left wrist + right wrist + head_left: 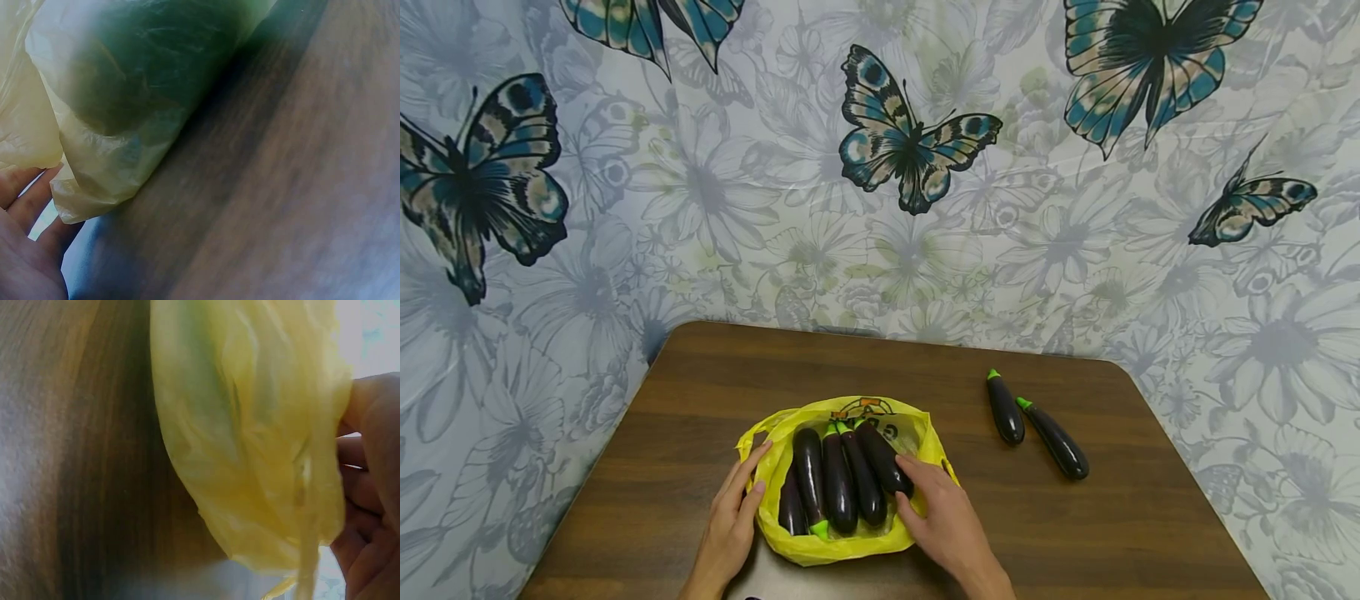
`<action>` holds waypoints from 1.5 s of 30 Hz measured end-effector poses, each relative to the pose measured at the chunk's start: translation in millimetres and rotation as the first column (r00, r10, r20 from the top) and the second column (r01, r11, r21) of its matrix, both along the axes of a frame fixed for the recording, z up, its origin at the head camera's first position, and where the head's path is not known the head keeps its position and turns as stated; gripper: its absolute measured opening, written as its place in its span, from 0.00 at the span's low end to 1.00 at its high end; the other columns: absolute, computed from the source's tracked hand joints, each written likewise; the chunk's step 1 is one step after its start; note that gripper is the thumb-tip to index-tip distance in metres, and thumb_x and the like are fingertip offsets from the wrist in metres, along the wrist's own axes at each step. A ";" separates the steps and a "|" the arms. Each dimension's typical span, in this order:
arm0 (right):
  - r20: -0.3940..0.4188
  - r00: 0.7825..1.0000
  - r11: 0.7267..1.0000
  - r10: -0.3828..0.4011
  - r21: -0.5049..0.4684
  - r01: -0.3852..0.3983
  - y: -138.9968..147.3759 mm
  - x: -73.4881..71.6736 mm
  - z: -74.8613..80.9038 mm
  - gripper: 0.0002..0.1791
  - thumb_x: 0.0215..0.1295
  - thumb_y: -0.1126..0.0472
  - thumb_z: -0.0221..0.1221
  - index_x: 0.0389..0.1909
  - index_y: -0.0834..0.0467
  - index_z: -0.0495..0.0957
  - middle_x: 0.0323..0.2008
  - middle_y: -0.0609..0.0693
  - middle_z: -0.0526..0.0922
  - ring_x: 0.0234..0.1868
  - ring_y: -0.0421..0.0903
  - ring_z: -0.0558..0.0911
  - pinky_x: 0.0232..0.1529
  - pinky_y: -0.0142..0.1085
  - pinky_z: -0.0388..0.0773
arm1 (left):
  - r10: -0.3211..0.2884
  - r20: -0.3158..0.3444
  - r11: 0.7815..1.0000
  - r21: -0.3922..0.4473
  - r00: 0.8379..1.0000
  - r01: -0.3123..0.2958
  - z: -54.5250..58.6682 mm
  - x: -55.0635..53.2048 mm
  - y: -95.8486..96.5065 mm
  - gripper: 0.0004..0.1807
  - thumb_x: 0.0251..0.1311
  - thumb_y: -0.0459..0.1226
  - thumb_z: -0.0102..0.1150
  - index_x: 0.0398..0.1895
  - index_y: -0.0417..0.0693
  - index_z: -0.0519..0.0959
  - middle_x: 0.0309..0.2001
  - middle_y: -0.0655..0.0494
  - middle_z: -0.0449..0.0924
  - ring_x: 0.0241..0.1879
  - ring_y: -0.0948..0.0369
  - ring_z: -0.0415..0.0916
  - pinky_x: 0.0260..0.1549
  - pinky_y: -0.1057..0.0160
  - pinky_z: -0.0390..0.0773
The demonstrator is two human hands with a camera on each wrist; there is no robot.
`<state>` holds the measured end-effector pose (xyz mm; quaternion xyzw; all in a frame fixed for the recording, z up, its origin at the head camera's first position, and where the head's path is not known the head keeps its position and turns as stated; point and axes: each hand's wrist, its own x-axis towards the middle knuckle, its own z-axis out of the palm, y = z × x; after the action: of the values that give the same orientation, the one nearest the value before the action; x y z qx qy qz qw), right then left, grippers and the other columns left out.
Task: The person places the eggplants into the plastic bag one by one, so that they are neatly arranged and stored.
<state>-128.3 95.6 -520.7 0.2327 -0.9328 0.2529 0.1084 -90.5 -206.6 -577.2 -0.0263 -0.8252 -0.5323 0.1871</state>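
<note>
A yellow plastic bag [835,550] stands wide open on the table with several dark, glossy eggplants [838,483] lying side by side in it. My left hand [730,517] rests against the bag's left side, its fingers fairly straight along the rim. In the left wrist view, the fingers [31,203] touch the thin plastic. At the bag's right side, my right hand [951,521] reaches over the rim and holds the lower end of the rightmost eggplant [880,457] between thumb and fingers. The right wrist view shows the bag's side [250,456] hiding part of that hand [375,481].
Two more eggplants, one upright-lying [1005,408] and one slanted [1056,442], lie on the brown wooden table [700,375] right of the bag. A small dark thing [752,597] shows at the bottom edge. Behind the table is a butterfly-patterned wall [917,258].
</note>
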 end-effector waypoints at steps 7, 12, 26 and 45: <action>0.144 0.990 0.997 0.003 0.074 -0.014 3.2 -3.9 3.0 0.23 0.69 0.57 0.64 0.65 0.55 0.80 0.63 0.50 0.83 0.60 0.49 0.82 0.59 0.50 0.80 | -0.005 -0.050 1.000 0.006 0.999 0.005 -2.8 -2.2 -0.1 0.26 0.78 0.33 0.46 0.76 0.56 0.69 0.72 0.50 0.71 0.72 0.77 0.57 0.66 0.84 0.51; 0.217 0.976 0.996 -0.016 0.088 -0.003 1.5 -5.4 5.3 0.23 0.70 0.54 0.64 0.64 0.53 0.79 0.58 0.50 0.85 0.57 0.50 0.84 0.56 0.51 0.81 | -0.019 -0.078 1.000 0.003 0.997 0.019 -4.4 -3.2 -1.1 0.26 0.78 0.31 0.46 0.76 0.54 0.69 0.72 0.49 0.70 0.74 0.71 0.59 0.67 0.83 0.52; 0.236 0.971 0.992 -0.026 0.129 -0.005 1.7 -4.7 2.2 0.22 0.68 0.54 0.64 0.62 0.51 0.80 0.53 0.49 0.87 0.53 0.49 0.84 0.52 0.49 0.82 | -0.029 -0.044 0.999 0.016 0.999 0.030 -1.2 -3.6 -0.4 0.25 0.79 0.33 0.46 0.76 0.56 0.68 0.72 0.49 0.70 0.72 0.77 0.57 0.65 0.84 0.51; 0.278 0.961 0.988 0.009 0.145 -0.051 4.8 -3.3 2.5 0.23 0.71 0.50 0.62 0.65 0.48 0.80 0.57 0.47 0.85 0.57 0.50 0.82 0.56 0.51 0.80 | -0.003 0.026 1.000 0.029 1.000 0.002 -8.6 -4.9 -1.5 0.26 0.80 0.36 0.45 0.77 0.61 0.67 0.75 0.55 0.68 0.75 0.69 0.57 0.66 0.84 0.50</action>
<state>-131.6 100.4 -518.2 0.2168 -0.9516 0.2132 -0.0448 -95.4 -208.2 -585.7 -0.0178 -0.8198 -0.5446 0.1762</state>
